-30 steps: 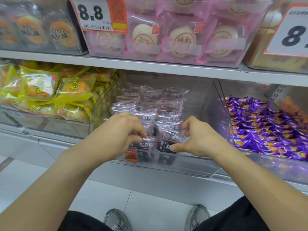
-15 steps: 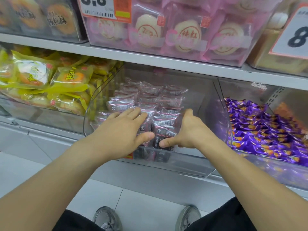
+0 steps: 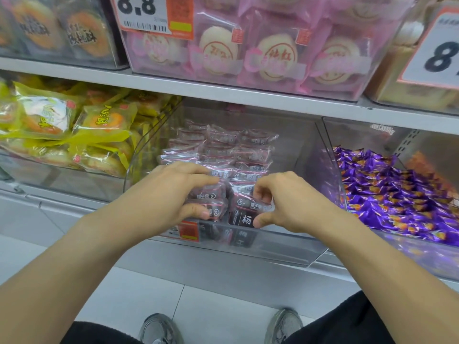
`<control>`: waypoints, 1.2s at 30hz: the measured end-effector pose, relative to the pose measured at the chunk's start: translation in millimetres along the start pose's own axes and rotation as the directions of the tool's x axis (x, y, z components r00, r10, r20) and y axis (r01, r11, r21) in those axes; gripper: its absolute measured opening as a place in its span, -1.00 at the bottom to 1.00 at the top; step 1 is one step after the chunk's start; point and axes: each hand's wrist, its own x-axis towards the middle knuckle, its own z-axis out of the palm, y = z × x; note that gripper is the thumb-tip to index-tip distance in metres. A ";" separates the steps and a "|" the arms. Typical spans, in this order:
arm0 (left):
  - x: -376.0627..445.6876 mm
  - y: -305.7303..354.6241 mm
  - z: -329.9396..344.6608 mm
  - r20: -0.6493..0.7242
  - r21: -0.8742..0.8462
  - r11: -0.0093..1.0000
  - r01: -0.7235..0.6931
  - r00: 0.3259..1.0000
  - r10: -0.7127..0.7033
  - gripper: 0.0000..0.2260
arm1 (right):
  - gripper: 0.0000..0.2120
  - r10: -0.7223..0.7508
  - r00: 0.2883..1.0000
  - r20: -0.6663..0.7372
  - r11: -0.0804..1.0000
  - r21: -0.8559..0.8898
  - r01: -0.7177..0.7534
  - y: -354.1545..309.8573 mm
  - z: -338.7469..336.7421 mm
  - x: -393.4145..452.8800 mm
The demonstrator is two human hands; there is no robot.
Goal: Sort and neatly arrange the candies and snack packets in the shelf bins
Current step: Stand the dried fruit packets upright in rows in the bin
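Head view: left hand (image 3: pixel 171 192) gripped front packet stack (image 3: pixel 211 197); right hand (image 3: pixel 285 202) pinched adjacent dark packet (image 3: pixel 244 214), long axis upright, between hands.

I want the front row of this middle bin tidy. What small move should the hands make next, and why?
Probably seat the front packet upright against the clear bin front. The right hand pinches it at the front wall, the left hand grips the neighbouring packets, and the rows behind already stand in lines.
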 end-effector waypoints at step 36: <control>-13.6 4.6 6.5 0.103 0.191 0.967 0.168 0.976 -0.190 -0.54 | -0.53 -0.078 0.992 -0.097 0.991 0.100 0.087 12.3 11.1 2.8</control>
